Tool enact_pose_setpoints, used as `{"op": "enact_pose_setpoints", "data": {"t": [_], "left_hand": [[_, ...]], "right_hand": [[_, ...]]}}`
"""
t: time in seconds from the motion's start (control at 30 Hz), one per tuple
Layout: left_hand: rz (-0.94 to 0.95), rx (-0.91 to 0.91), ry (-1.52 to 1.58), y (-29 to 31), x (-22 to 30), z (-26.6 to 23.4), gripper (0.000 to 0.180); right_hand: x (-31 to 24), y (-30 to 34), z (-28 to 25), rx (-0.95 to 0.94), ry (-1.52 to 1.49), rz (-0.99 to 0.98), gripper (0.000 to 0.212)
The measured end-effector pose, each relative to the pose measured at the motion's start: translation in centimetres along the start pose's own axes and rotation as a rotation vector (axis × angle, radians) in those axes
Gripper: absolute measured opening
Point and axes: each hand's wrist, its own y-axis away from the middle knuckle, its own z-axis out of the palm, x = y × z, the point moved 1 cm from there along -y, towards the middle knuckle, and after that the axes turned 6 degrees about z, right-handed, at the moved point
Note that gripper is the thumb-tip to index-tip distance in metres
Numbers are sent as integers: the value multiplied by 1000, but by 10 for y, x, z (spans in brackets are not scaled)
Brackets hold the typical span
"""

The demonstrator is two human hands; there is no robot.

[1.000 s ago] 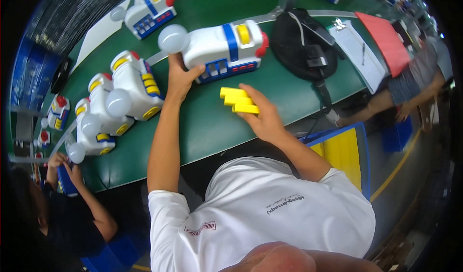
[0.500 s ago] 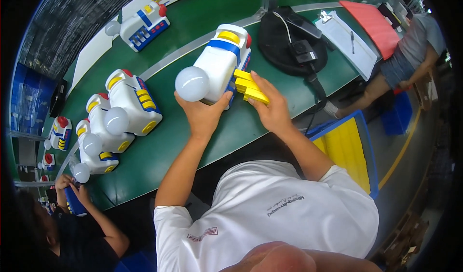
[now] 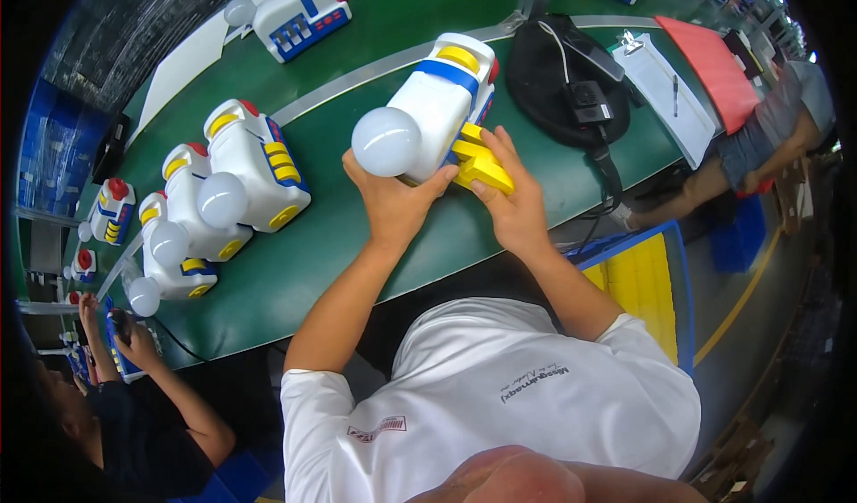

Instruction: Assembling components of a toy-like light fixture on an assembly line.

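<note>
closest in, a white shirt point(image 3: 500, 405) low in the picture, with both bare arms reaching up and away over the green table point(image 3: 357, 262).

next, the left hand point(image 3: 393, 201), cupped under the near end of a white toy truck point(image 3: 437, 106), fingers curled up round its side, just below the round clear dome point(image 3: 386, 141). holding the truck up off the table, tipped, dome end toward the body.

beside it, the right hand point(image 3: 516, 208), fingers closed on a yellow part point(image 3: 479, 162). pressed against the truck's right lower side, touching it. hard to tell if clicked in or only laid against it.

long way of the truck: from the dome near the left hand, up and to the right, out to the yellow cap and blue band at the far end. left hand at the near tip, right hand at the middle of the side, so right hand closer to the spot where yellow meets white.

a bit farther left, three more toy trucks point(image 3: 250, 168) standing close together on the table, domes toward the near edge. farther right, a black round pad point(image 3: 558, 83) with a cord, then a clipboard point(image 3: 665, 92) and a red sheet point(image 3: 710, 57). far back, one more truck point(image 3: 299, 12) near the top.

low left, another person's hands point(image 3: 116, 333) at the table edge, well apart.
</note>
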Motion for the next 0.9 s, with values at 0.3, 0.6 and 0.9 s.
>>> {"op": "enact_pose_setpoints", "data": {"t": [0.3, 0.6, 0.9], "left_hand": [[-15, 41, 5, 1, 2, 2, 100], [-32, 41, 75, 3, -2, 0, 104], [5, 63, -7, 7, 3, 2, 106]], "right_hand": [[28, 5, 6, -87, -534, 167, 64], [-2, -8, -5, -204, 264, 37, 80], [-6, -6, 17, 0, 95, 20, 90]]}}
